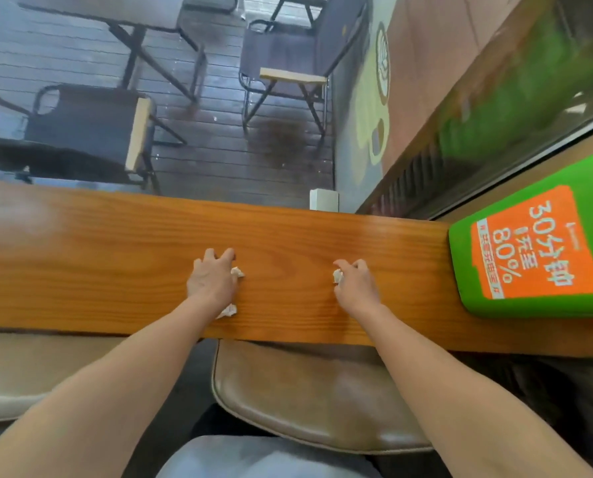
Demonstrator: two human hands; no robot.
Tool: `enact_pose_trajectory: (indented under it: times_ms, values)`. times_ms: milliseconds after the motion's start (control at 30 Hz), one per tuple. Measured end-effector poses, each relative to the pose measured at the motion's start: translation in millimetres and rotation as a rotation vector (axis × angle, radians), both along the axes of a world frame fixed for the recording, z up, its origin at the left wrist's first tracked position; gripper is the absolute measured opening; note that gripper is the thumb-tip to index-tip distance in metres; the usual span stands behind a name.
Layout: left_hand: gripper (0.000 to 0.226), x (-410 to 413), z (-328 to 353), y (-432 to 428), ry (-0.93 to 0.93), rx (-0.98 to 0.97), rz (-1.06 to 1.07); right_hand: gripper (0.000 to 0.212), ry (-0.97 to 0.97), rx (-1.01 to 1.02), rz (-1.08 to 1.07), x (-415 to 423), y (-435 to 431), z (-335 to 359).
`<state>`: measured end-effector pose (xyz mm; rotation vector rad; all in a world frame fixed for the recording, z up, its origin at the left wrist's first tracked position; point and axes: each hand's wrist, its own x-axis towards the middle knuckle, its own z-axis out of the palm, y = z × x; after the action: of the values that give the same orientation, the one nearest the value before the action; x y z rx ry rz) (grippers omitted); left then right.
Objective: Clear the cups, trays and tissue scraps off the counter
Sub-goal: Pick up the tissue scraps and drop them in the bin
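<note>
On the long wooden counter my left hand lies palm down with its fingers curled over a white tissue scrap that sticks out at its right side. A second white tissue scrap lies on the counter by my left wrist, untouched. My right hand is closed around another crumpled tissue scrap, which pokes out at its left. No cups or trays show on the counter.
A green box with an orange label stands on the counter's right end. A brown padded stool sits below the near edge. Beyond the glass are dark chairs and a table on decking.
</note>
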<state>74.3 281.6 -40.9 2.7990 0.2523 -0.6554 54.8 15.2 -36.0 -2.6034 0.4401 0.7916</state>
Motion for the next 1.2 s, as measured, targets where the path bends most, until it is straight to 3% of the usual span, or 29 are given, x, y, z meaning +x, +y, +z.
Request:
enact_pose_trajectory:
  times_ms: [133, 367, 733, 967, 1200]
  values:
    - [0.027, 11, -18, 9, 0.044, -0.036, -0.038, 0.048, 0.014, -0.004, -0.027, -1, 4, -19]
    - [0.011, 19, -32, 13, 0.062, -0.088, -0.103, 0.021, -0.055, -0.007, -0.040, -10, 12, -32]
    - [0.022, 28, -6, 47, 0.051, -0.101, -0.122, 0.022, -0.034, 0.076, 0.080, -1, 57, -5]
    - [0.028, 6, 5, 64, 0.142, -0.094, -0.067, 0.026, 0.050, 0.173, 0.208, -9, 120, 14]
    - [0.012, -22, -4, 74, 0.061, -0.140, -0.139, 0.016, 0.069, 0.194, 0.293, -26, 171, 10]
